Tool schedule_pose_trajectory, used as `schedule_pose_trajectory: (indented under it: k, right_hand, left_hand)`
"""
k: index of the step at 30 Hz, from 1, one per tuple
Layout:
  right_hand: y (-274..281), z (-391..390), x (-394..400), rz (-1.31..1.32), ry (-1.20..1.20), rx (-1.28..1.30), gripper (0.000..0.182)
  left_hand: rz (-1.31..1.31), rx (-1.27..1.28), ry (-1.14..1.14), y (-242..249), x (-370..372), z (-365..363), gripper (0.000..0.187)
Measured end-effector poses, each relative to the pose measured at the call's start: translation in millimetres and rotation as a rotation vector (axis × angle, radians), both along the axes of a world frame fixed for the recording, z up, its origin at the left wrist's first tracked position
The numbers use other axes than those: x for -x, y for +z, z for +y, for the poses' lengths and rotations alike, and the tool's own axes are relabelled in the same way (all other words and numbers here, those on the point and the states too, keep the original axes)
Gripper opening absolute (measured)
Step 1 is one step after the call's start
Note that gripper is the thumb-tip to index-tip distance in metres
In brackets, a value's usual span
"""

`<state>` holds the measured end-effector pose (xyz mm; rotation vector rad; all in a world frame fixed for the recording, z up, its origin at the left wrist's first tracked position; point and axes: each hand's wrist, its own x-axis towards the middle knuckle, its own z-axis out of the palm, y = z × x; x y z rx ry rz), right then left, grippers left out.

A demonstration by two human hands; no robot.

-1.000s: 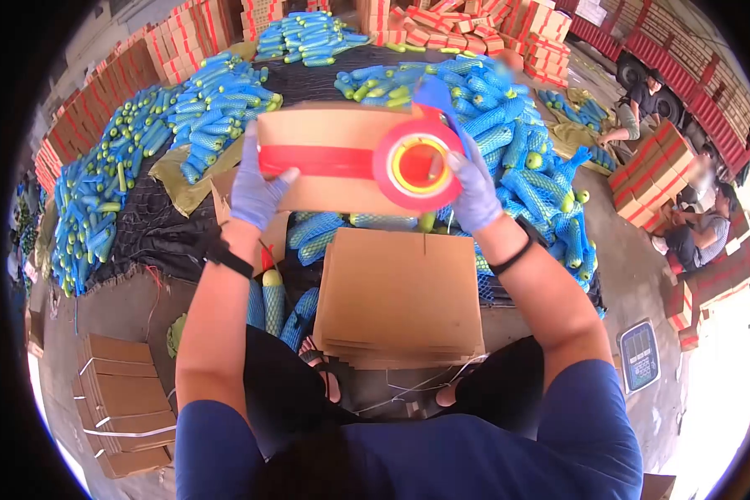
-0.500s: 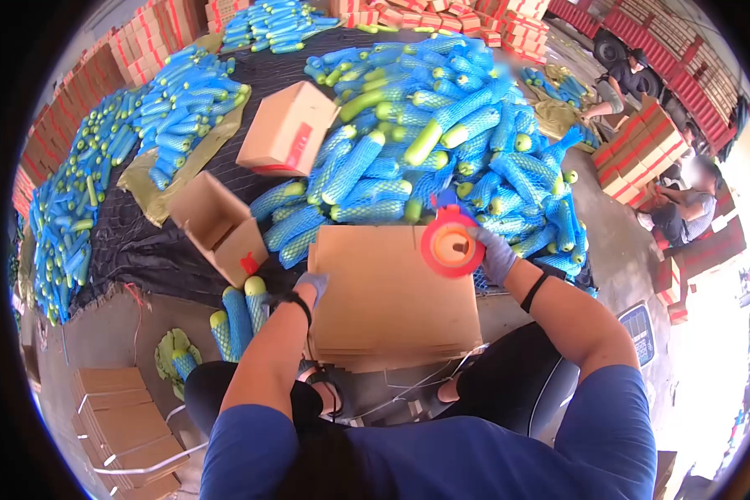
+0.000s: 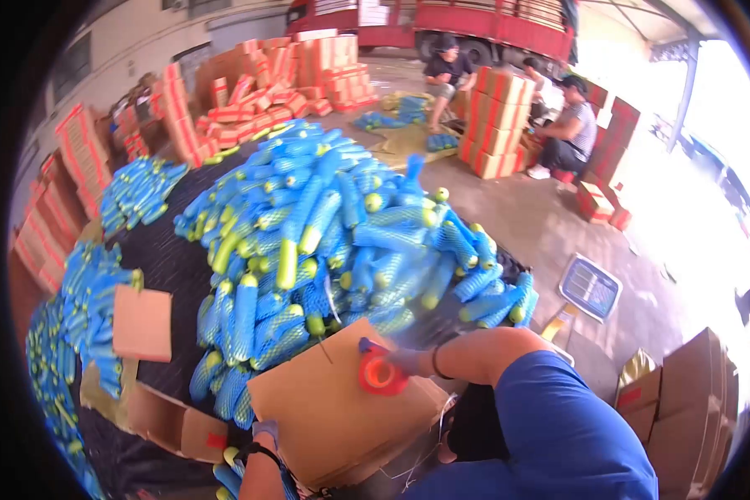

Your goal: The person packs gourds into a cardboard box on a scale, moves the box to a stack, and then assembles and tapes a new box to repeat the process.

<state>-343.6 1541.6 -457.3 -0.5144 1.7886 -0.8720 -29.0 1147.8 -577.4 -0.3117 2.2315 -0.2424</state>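
My gloved right hand (image 3: 407,360) grips a tape dispenser (image 3: 382,377) with a roll of red tape, over the top of a stack of flattened cardboard boxes (image 3: 333,421). At the stack's left edge, my gloved left hand (image 3: 266,430) is closed on the cardboard; its fingers show only in part. The stack lies tilted in front of my legs. Just beyond it rises a large heap of long green squashes (image 3: 287,265) in blue foam nets.
An open carton (image 3: 175,421) lies on the dark sheet at left, near another carton (image 3: 142,323). A scale (image 3: 590,287) stands at right. Several people (image 3: 571,125) sit by stacked red-striped cartons (image 3: 498,121) at the back. More cartons (image 3: 696,417) stand at lower right.
My view has swung up and to the right, bringing the truck and back wall into sight. The right hand still holds the tape dispenser over the cardboard, and the left stays at its edge.
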Motion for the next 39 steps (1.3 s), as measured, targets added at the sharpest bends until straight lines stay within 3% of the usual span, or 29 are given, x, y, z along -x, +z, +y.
schedule_pose_trajectory:
  k: [1,2,3,4,9,11,12,13,14,16,18,19,21,22,24,25,28,30,31,34,35,37,39]
  right_hand:
    - [-3.7,-5.4,-2.6,0.051,-0.078,-0.1,0.064]
    - [-1.0,-11.4,0.2,0.102,-0.15,-0.204,0.066]
    - [16.4,-12.5,-5.4,0.149,-0.159,-0.178,0.068]
    - [34.3,-14.1,-10.5,0.202,-0.151,-0.154,0.07]
    - [71.9,-7.5,-6.2,0.382,-0.031,-0.06,0.066]
    - [110.2,1.6,-13.7,0.462,0.026,-0.021,0.063]
    - [117.6,4.0,-10.9,0.461,0.028,-0.024,0.063]
    - [122.4,3.7,-11.0,0.568,0.081,0.002,0.062]
    - [127.4,4.8,-10.5,0.671,0.132,0.031,0.061]
    - [204.1,18.4,-30.7,0.979,0.315,-0.073,0.058]
    - [242.4,33.0,-31.1,1.509,0.55,0.358,0.056]
    - [265.2,38.5,-34.8,1.523,0.545,0.376,0.056]
    - [296.2,49.2,-44.4,1.592,0.473,0.731,0.061]
    - [294.7,47.8,-45.7,1.579,0.473,0.737,0.061]
    - [281.5,34.6,-50.7,1.327,0.351,1.037,0.07]
    - [259.9,19.7,-52.4,1.22,0.344,1.057,0.078]
    - [234.7,-1.2,-80.1,0.996,0.451,0.935,0.073]
    - [244.9,4.1,-95.0,1.034,0.561,0.895,0.065]
    - [240.3,2.1,-96.6,1.096,0.573,0.958,0.062]
    - [239.4,0.0,-97.1,1.123,0.623,0.993,0.06]
    - [238.6,-2.7,-97.2,1.151,0.618,0.978,0.06]
    - [233.7,-6.1,-102.8,1.146,0.641,0.951,0.063]
    - [232.8,-6.2,-106.8,1.148,0.676,0.929,0.066]
  left_hand:
    - [-0.045,-0.01,0.043,17.2,6.7,2.4,0.036]
    - [0.037,-0.041,0.158,-22.5,1.1,-24.3,0.037]
    - [-0.005,-0.022,-0.041,-41.1,2.8,-42.2,0.072]
    - [-0.162,0.053,-0.192,-60.7,5.2,-52.8,0.077]
    - [-0.221,0.052,-0.238,4.7,17.2,-13.9,0.058]
    - [0.05,0.167,-0.013,-62.9,7.8,-43.6,0.049]
    - [0.204,0.202,0.095,-49.5,7.4,-31.4,0.044]
    - [0.168,0.326,0.005,-54.5,1.4,-43.5,0.041]
    - [0.128,0.451,-0.082,7.3,2.0,-20.1,0.038]
    - [0.152,0.274,0.111,62.8,15.7,-28.7,0.044]
    - [0.326,0.148,0.3,112.2,15.3,-30.6,0.05]
    - [0.422,0.072,0.387,133.9,14.5,-30.1,0.053]
    - [0.618,-0.134,0.521,168.7,3.9,-21.5,0.06]
    - [0.716,-0.276,0.58,184.2,-0.1,-13.8,0.063]
    - [0.864,-0.589,0.657,211.0,-8.3,5.8,0.07]
    - [0.915,-0.748,0.683,223.3,-13.1,16.9,0.073]
    - [0.967,-1.17,0.695,262.8,-37.2,50.2,0.084]
    - [0.914,-1.488,0.62,293.1,-57.8,63.0,0.09]
    - [0.814,-1.657,0.655,337.9,-53.5,93.7,0.113]
    - [0.58,-1.943,0.648,355.6,-55.8,96.8,0.119]
    - [0.598,-1.944,0.658,359.6,-50.1,104.2,0.119]
    - [0.364,-1.455,0.572,362.9,-39.9,113.6,0.112]
    - [0.369,-1.464,0.548,361.1,-38.9,110.5,0.108]
